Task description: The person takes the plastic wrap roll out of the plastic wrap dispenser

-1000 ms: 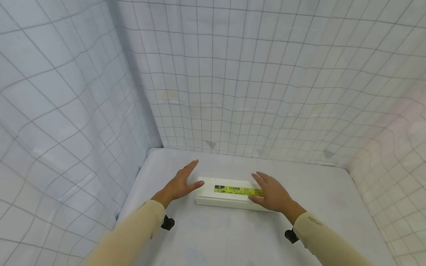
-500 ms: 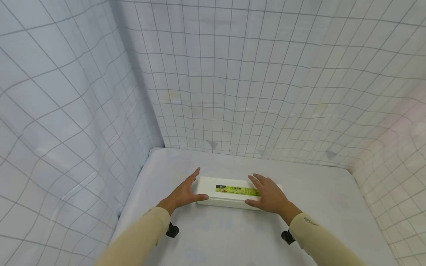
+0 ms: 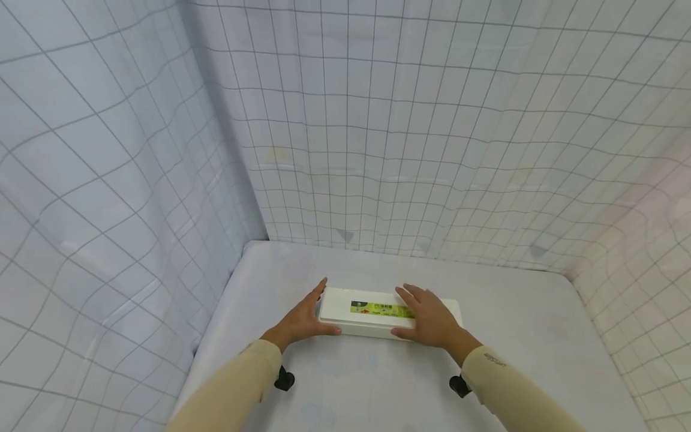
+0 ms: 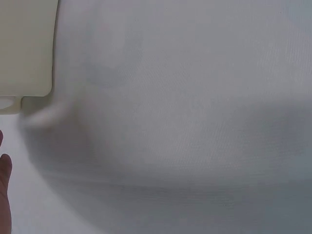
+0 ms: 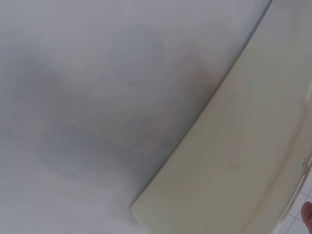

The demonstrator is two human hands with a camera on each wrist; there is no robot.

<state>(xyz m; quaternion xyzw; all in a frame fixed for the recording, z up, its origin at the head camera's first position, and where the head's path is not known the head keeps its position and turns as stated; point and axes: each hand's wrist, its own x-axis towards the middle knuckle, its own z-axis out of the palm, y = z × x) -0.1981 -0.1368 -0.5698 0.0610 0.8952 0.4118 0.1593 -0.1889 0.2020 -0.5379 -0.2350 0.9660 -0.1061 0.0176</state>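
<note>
A long white box [image 3: 337, 306], which looks like a cling film dispenser, lies flat on a white cloth-covered surface in the head view. A green label [image 3: 367, 308] with printed characters runs along its lid. My left hand [image 3: 298, 324] is at the box's left end, thumb by the near edge and fingers beside the end; contact there is unclear. Over the right part lies my right hand [image 3: 433, 322], its fingers extended across the lid and thumb at the near side. Both wrist views show bare parts of the cream-coloured box wall [image 4: 27, 48], with only fingertips [image 5: 307, 213] at the frame edge.
White curtains [image 3: 378, 138] with a grid pattern surround the surface at the back, left and right. Small black devices [image 3: 284, 379] hang under both wrists. The cloth surface [image 3: 372, 384] spreads out in front of the box.
Both hands have closed in on the box. The left has moved right and down to its left end, the right slightly left across its lid. The box looks nearly still.
</note>
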